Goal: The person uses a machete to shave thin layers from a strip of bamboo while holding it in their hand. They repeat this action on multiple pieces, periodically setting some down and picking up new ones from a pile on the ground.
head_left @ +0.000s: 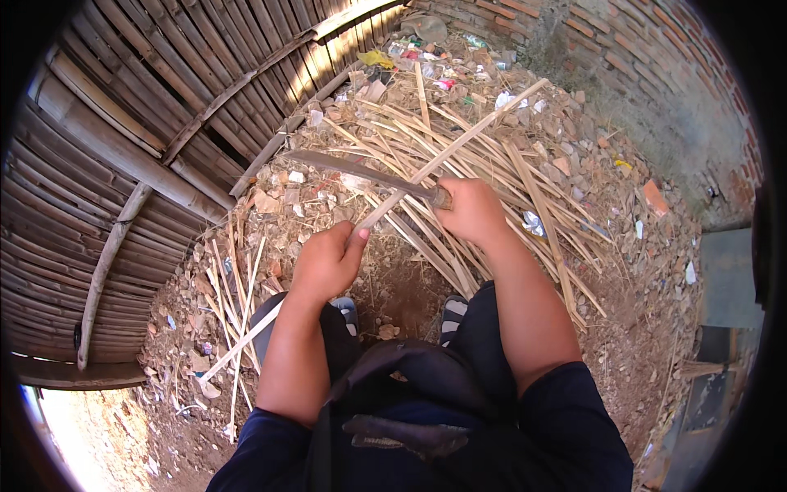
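My right hand (471, 211) is closed round the handle of a machete (361, 170), whose long blade points to the left. The blade lies across a pale bamboo strip (471, 135) and seems to touch it. Closed on that strip is my left hand (326, 261), thumb along its upper side. The strip runs from the far right, through my left hand, and its lower end shows past my left forearm near the ground. Beyond my hands spreads a loose pile of split bamboo strips (410, 156).
A smaller bunch of strips (238, 303) lies left of my legs. Bamboo slat wall (123, 213) closes off the left side; a brick wall (656, 82) rises at the far right. Rubble and scraps of litter (410, 53) cover the ground. My sandalled feet (452, 316) are just below the strips.
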Demonstrator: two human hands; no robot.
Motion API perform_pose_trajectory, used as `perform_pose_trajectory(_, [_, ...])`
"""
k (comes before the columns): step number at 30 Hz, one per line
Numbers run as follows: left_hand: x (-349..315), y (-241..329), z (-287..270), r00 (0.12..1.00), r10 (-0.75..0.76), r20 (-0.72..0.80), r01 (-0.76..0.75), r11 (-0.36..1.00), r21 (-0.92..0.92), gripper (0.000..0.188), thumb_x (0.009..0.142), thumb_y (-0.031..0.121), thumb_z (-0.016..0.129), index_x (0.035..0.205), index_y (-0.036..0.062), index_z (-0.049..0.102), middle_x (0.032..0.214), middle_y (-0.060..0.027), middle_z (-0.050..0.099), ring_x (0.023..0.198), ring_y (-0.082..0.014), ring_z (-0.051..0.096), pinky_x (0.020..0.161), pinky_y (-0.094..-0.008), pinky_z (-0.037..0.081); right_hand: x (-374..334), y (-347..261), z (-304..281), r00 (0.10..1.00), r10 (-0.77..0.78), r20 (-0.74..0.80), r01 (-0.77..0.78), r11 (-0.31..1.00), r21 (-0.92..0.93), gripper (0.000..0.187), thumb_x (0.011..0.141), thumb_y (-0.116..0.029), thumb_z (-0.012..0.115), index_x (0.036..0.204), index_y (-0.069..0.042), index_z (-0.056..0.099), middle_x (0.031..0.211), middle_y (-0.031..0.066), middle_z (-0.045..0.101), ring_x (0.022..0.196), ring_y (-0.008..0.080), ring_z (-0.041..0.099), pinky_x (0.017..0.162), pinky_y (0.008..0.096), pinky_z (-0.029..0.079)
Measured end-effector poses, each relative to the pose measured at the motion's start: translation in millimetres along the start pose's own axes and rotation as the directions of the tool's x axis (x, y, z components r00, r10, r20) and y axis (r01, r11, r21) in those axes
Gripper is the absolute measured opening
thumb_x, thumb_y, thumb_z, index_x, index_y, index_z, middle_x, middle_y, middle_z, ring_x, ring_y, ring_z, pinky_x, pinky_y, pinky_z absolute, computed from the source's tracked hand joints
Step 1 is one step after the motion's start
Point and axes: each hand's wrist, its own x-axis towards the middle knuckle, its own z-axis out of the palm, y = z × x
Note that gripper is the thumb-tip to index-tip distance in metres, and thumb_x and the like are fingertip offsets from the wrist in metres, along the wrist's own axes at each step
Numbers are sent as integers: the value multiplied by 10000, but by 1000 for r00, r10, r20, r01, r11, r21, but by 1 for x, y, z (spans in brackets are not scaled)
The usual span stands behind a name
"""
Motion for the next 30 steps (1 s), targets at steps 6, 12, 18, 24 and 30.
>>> perform_pose_trajectory(6, [3,8,-4,1000,-5,-14,5,999,-35,419,1046,393,575,862,19,621,712,-235,627,704,-454,626,654,-519,476,10,23,-1,976,124,-177,-86,974,212,314,806,-250,761,1069,-78,745,857,221,723,806,413,697,743,475,560])
perform_pose_trajectory(12, [1,2,0,999,1,-32,-2,999,-40,414,1047,384,577,865,15,620,713,-233,627,703,-449,626,654,-509,477,-8,-13,-4,993,-105,-50,103,994,-25,234,783,-234,761,945,-76,705,734,171,665,786,408,682,707,510,540])
perform_pose_trajectory(18, [1,4,-3,998,33,-54,-35,999,-34,408,1047,373,587,864,10,621,682,-211,611,656,-414,617,626,-481,468,13,23,-3,970,95,-223,-37,967,251,287,788,-241,783,979,-32,730,823,206,715,791,416,687,712,460,544])
perform_pose_trajectory(24, [2,7,-3,1000,-27,-7,27,999,-25,415,1041,390,567,862,20,619,750,-251,648,749,-479,639,682,-545,487,-6,1,5,992,-33,-125,43,996,79,248,779,-235,762,976,-87,737,799,196,697,792,408,686,713,489,547])
perform_pose_trajectory(30, [1,1,-2,999,17,-30,-17,1000,1,427,1038,408,580,868,20,632,716,-232,633,711,-454,633,657,-521,483,3,6,2,998,-12,-63,17,996,82,249,779,-229,756,991,-99,747,813,210,698,809,414,686,729,501,545])
